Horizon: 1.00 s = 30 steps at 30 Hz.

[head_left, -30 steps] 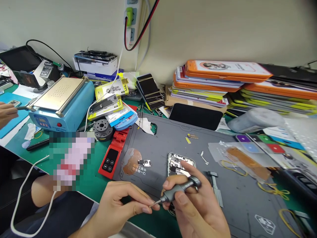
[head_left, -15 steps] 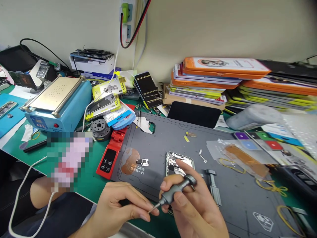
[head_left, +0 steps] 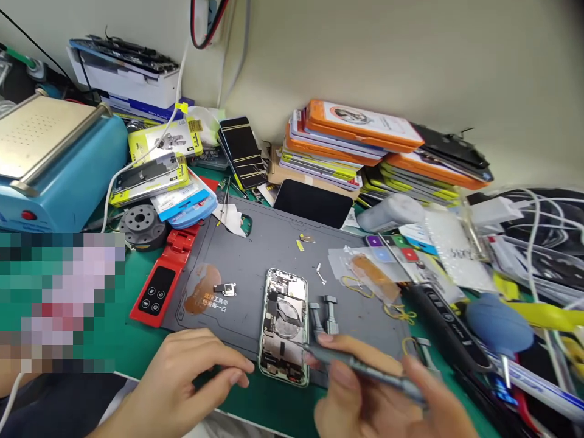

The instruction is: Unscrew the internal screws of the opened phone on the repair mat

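Note:
My right hand [head_left: 383, 395] grips a grey screwdriver [head_left: 369, 367] between thumb and fingers. The driver lies nearly level, its thin end at the right edge of an opened phone [head_left: 283, 328]. The phone's inner parts, including a round coil [head_left: 288, 320], face up. To the left of the phone is my left hand [head_left: 196, 377], thumb and index fingertips drawn together; anything between them is too small to make out. Two more grey screwdrivers [head_left: 332, 316] lie just right of the phone. A small metal-and-black phone part [head_left: 225, 290] rests on the grey mat [head_left: 255, 243].
A red device with touch buttons [head_left: 155, 292] borders the mat's left side. Behind stand a dark phone screen [head_left: 313, 203] and stacked orange cases [head_left: 360, 125]. At right are a blue air blower [head_left: 499, 322] and a black-handled tool [head_left: 451, 325]. A blue heating machine [head_left: 68, 176] sits at left.
My view has turned to the right. The screwdriver has left my left fingers; my right hand has swung it from upward-slanting to nearly level beside the phone, now seen much more fully.

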{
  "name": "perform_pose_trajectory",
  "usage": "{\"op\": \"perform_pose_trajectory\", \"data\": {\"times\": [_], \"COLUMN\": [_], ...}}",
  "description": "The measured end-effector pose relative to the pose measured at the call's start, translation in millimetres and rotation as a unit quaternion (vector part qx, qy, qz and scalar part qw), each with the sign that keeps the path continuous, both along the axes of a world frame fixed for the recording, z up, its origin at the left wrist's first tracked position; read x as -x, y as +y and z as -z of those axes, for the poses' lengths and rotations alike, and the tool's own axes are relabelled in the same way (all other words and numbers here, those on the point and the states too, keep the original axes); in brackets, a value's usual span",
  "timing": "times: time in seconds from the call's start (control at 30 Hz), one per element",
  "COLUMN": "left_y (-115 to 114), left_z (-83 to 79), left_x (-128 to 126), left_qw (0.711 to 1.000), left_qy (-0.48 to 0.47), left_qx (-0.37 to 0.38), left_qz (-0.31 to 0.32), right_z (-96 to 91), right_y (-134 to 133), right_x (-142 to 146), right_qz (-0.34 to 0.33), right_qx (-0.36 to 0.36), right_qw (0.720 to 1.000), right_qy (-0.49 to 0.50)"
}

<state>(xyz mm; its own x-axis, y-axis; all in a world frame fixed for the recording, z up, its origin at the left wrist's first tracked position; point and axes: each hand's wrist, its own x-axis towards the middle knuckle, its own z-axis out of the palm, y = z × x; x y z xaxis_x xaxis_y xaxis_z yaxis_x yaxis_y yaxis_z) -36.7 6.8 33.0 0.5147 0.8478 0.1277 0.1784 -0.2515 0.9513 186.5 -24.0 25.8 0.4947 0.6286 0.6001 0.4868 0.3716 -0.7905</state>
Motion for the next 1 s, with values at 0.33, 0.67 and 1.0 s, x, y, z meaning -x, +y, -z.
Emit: {"op": "perform_pose_trajectory", "data": {"times": [0.33, 0.67, 1.0], "left_y": [-2.1, -0.5, -3.1], "left_z": [0.3, 0.2, 1.2], "left_x": [-0.4, -2.0, -1.5], "left_qw": [1.000, 1.000, 1.000], "left_qy": [0.010, 0.012, 0.010], "left_qx": [-0.001, -0.017, -0.028], "left_qz": [-0.006, -0.009, -0.002], "right_z": [27.1, 27.1, 20.4], "right_y": [-10.8, -4.9, -4.0], "right_x": [-8.4, -6.9, -5.4], "right_qz": [-0.124, -0.144, -0.140], "right_qx": [0.070, 0.090, 0.102], "right_qw": [0.985, 0.983, 0.983], "right_qy": [-0.096, -0.067, -0.058]}}
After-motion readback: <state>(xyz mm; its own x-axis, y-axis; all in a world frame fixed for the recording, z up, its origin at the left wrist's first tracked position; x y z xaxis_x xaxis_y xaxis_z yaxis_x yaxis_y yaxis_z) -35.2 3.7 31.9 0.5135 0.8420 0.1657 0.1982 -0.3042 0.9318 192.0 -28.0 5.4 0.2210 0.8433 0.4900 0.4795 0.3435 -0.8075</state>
